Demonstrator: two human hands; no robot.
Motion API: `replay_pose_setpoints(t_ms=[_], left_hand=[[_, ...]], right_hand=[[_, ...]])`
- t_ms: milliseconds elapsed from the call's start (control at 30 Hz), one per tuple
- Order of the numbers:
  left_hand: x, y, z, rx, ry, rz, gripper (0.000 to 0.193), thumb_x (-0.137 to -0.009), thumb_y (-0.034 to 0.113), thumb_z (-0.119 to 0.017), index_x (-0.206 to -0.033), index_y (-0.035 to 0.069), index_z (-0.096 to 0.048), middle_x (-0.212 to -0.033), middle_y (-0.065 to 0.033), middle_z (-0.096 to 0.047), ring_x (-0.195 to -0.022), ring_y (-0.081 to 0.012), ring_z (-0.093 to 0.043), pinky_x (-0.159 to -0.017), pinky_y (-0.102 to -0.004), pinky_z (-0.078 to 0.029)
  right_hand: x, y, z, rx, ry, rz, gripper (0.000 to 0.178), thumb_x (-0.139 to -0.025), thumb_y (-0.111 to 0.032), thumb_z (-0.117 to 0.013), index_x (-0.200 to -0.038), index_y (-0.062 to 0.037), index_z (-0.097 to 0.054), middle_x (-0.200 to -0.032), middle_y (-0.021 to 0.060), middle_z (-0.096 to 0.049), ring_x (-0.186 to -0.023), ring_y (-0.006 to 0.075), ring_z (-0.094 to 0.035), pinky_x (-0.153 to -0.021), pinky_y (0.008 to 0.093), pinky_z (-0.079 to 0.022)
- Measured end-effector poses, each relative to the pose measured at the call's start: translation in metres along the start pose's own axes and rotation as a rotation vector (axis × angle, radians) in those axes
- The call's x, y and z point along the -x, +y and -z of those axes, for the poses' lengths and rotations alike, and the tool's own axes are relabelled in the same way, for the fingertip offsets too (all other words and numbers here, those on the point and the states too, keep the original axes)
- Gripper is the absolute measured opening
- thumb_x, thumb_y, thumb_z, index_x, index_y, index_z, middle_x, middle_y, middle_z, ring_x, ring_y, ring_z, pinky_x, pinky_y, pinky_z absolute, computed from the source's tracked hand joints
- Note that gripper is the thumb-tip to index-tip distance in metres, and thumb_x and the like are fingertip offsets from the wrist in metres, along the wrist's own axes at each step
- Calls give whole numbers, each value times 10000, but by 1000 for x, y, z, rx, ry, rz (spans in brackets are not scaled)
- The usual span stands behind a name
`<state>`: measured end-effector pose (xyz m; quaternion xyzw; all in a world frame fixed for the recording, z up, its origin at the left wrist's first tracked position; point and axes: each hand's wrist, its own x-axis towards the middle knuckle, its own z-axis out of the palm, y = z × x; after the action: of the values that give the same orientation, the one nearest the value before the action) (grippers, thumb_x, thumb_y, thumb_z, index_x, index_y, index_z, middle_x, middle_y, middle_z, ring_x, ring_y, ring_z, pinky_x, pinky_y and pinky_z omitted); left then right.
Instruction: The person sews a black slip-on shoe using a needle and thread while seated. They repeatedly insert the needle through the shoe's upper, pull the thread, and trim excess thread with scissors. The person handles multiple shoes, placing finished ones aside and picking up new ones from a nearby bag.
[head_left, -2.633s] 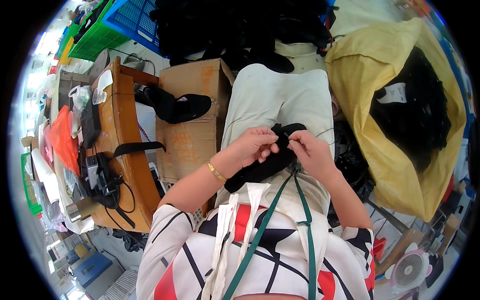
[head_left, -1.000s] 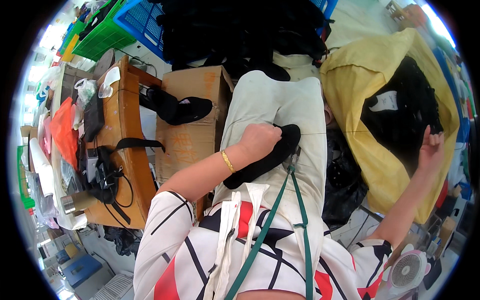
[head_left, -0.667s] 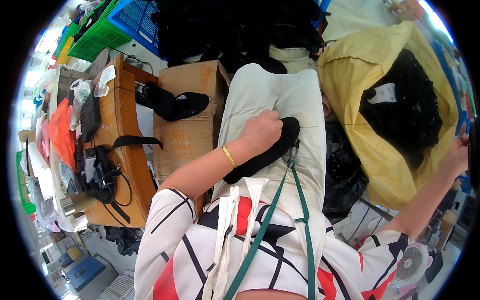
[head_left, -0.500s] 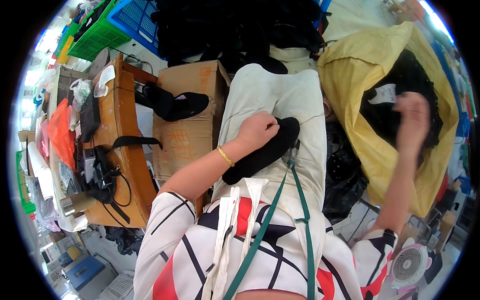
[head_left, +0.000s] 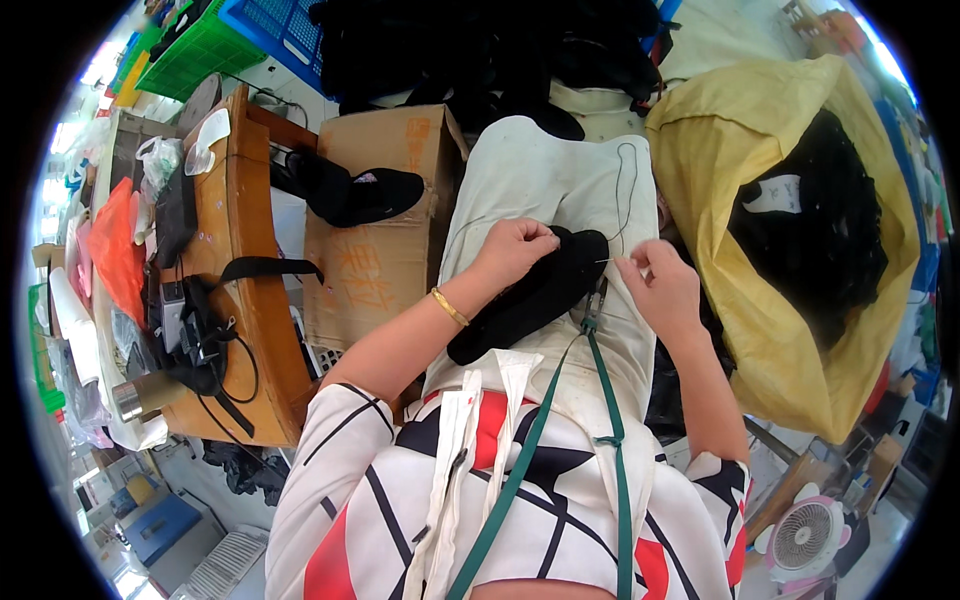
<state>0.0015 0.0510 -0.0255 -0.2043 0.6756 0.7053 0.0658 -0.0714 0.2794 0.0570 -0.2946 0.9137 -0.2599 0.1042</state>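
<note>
Across the pale apron (head_left: 500,180) on my lap lies a black cloth shoe (head_left: 545,290), its rounded toe pointing up and right. My left hand (head_left: 516,250) pinches the shoe's upper edge. Beside the toe, my right hand (head_left: 655,283) is closed with thumb and finger on a thin sewing needle (head_left: 604,261), whose tip points left at the shoe. A dark thread (head_left: 628,190) loops over the apron above that hand. Just below the toe, a small metal tool (head_left: 596,303) hangs on a green cord (head_left: 606,400), partly covered by the shoe.
On the right stands a yellow sack (head_left: 720,130) of black items. A cardboard box (head_left: 370,270) at left carries another black shoe (head_left: 370,198). Farther left is a wooden table (head_left: 235,330) with a black strap. Ahead sits a blue crate (head_left: 275,30) beside piled black goods.
My right hand has come from over the yellow sack to the shoe's toe, and the needle and looped thread now show. My left hand keeps its pinch on the shoe.
</note>
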Motion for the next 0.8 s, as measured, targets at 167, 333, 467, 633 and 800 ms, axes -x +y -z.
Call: replay_pose_setpoints(t_ms=[167, 333, 467, 633, 800], left_hand=[[1, 3, -2, 45, -12, 42, 162, -842, 147, -707, -844, -16, -705, -741, -14, -661, -677, -82, -566, -630, -254, -469], [3, 6, -1, 81, -1, 61, 151, -844, 139, -709, -833, -11, -703, -734, -3, -650, -662, -75, -559, -612, -243, -459], [4, 5, -2, 101, -30, 87, 123, -878, 169, -699, -880, 47, -704, -760, 24, -642, -630, -42, -534, -535, -192, -417], [4, 7, -5, 125, -9, 89, 140, -850, 140, -715, -842, 1, -697, -737, -2, -642, -619, -66, -542, -550, -230, -438], [6, 10, -3, 133, -18, 130, 121, -870, 173, -718, -841, 62, -680, -732, 36, -620, -614, -41, -522, -525, -196, -410]], right_hand=[[25, -2, -35, 54, -329, -256, 430, -815, -446, -675, -842, -17, -650, -786, 203, -668, -762, 393, -656, -699, 460, -512], [47, -1, -38, -33, -240, -217, 232, -839, -207, -597, -891, 19, -613, -852, 268, -641, -842, 458, -615, -742, 487, -491], [55, -5, -3, -206, -174, -117, 205, -897, -162, -572, -972, 22, -619, -948, 238, -648, -872, 415, -632, -757, 460, -497], [28, -34, -7, -18, -17, 81, 205, -907, -249, -630, -965, -54, -653, -861, 129, -640, -715, 343, -648, -633, 413, -523], [-2, -42, -30, 206, 6, 208, 205, -894, -275, -648, -830, -85, -607, -774, 88, -591, -624, 302, -625, -539, 414, -498]])
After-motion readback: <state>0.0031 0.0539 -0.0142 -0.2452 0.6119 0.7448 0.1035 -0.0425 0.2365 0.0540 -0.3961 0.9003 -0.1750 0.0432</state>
